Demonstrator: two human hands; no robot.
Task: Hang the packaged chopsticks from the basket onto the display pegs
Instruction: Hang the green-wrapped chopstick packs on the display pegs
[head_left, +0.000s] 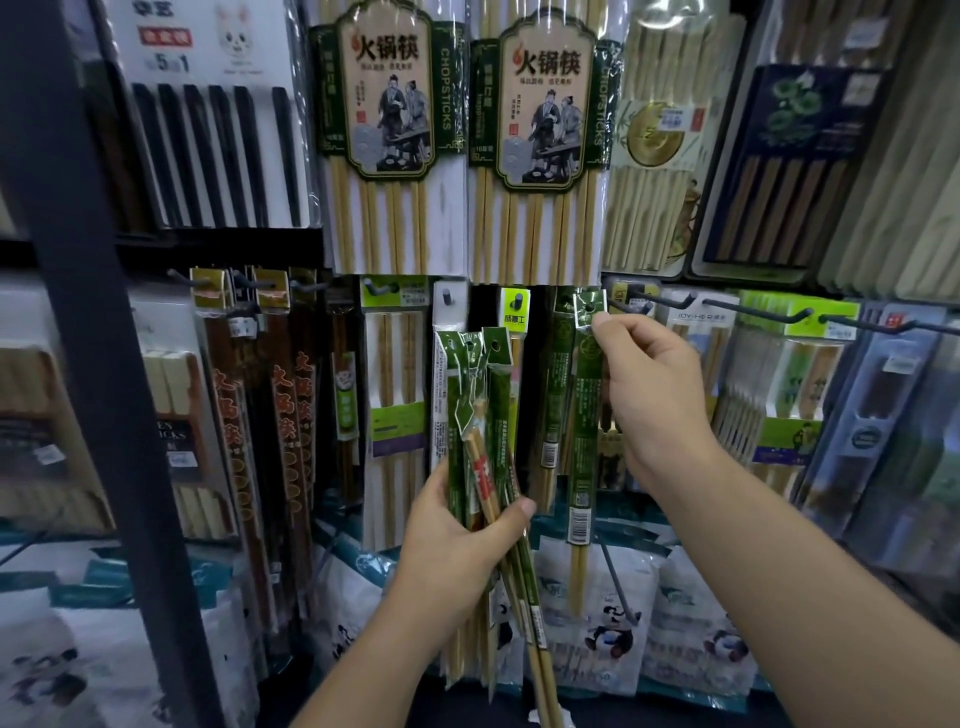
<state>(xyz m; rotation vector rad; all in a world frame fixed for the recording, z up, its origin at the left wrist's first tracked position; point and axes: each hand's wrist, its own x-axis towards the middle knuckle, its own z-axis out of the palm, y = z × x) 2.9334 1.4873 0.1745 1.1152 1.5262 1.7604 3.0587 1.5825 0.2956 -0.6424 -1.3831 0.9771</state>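
- Right hand (655, 400): thumb and forefinger pinch the upper edge of a single green chopstick pack (586, 415), beside its hang hole.
- The single pack hangs vertical, just beside an identical pack (557, 384) on the display.
- Left hand (457, 556): fingers curl round an upright bundle of green chopstick packs (475, 410).
- Black pegs (753, 312) project to the right.

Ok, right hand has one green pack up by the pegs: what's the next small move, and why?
Probably slide the single pack's punched hole onto the peg carrying the matching hung pack just left of it. The right hand pinches it by the header, level with that row, while the left hand grips the waiting bundle. The peg tip is unclear.
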